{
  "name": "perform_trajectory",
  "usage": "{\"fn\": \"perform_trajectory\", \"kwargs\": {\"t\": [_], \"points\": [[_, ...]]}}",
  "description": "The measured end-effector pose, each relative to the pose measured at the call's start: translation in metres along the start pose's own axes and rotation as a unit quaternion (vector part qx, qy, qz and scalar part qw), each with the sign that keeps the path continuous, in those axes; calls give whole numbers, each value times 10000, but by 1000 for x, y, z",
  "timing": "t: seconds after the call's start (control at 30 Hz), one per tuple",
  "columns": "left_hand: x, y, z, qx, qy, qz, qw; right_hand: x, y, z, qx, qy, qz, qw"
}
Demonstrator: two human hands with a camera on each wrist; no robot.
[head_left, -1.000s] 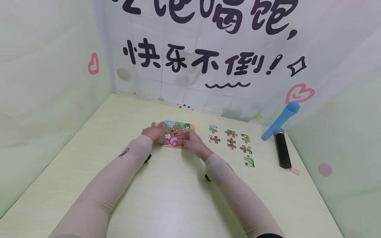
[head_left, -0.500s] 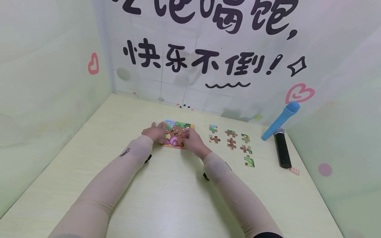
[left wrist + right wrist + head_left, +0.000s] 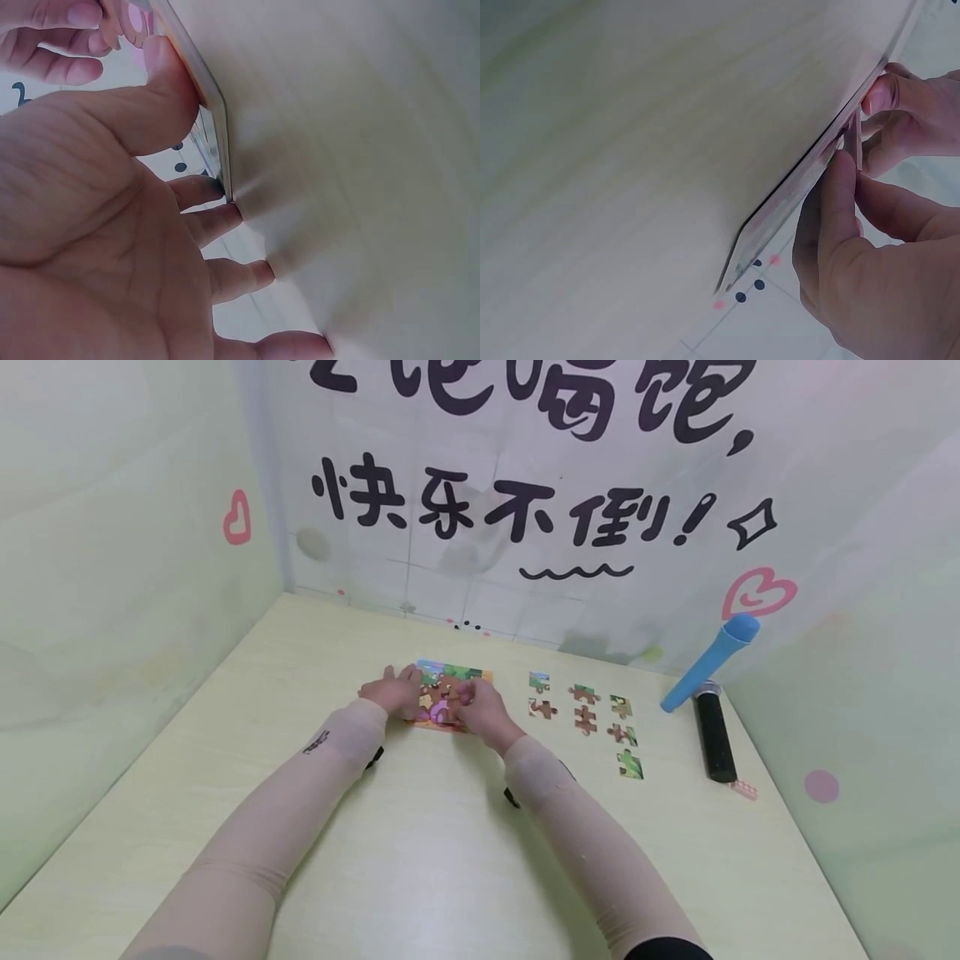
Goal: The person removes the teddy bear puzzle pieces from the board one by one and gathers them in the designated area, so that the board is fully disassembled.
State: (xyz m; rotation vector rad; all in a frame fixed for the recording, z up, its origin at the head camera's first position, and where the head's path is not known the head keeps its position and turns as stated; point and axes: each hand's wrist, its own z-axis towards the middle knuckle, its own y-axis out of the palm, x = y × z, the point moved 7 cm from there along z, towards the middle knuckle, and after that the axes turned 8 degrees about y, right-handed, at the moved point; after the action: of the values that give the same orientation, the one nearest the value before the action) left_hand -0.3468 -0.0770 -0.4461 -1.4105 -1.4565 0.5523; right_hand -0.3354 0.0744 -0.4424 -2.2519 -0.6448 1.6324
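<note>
A bear-picture jigsaw puzzle (image 3: 468,672) lies flat in its tray at the back middle of the table. My left hand (image 3: 393,692) rests at its left side; in the left wrist view the thumb (image 3: 169,94) presses on the tray's edge while the spread, fairly straight fingers touch the table. Over the puzzle's right half, my right hand (image 3: 486,714) pinches a puzzle piece (image 3: 857,146) between thumb and fingers. In the right wrist view this piece stands tilted up from the tray (image 3: 769,206). The fingers hide its picture in the head view.
Several loose puzzle pieces (image 3: 585,719) lie in rough columns right of the tray. Farther right, a blue microphone-shaped tube (image 3: 708,664) leans upright beside a black microphone (image 3: 715,735). A small pink checked item (image 3: 744,789) is near it. Printed cloth walls (image 3: 450,560) enclose the table.
My right hand has shifted slightly left over the puzzle, and the pinched piece has come up at a tilt. The left hand has stayed at the tray's left side.
</note>
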Motion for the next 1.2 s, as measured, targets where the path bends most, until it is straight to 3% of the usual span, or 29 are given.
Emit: {"fn": "perform_trajectory", "kwargs": {"t": [0.57, 1.2], "points": [[-1, 1, 3, -13, 68, 11, 10000, 8, -7, 5, -285, 277, 546, 9977], [-4, 3, 6, -13, 116, 46, 9999, 19, -28, 6, -413, 447, 593, 9964]]}}
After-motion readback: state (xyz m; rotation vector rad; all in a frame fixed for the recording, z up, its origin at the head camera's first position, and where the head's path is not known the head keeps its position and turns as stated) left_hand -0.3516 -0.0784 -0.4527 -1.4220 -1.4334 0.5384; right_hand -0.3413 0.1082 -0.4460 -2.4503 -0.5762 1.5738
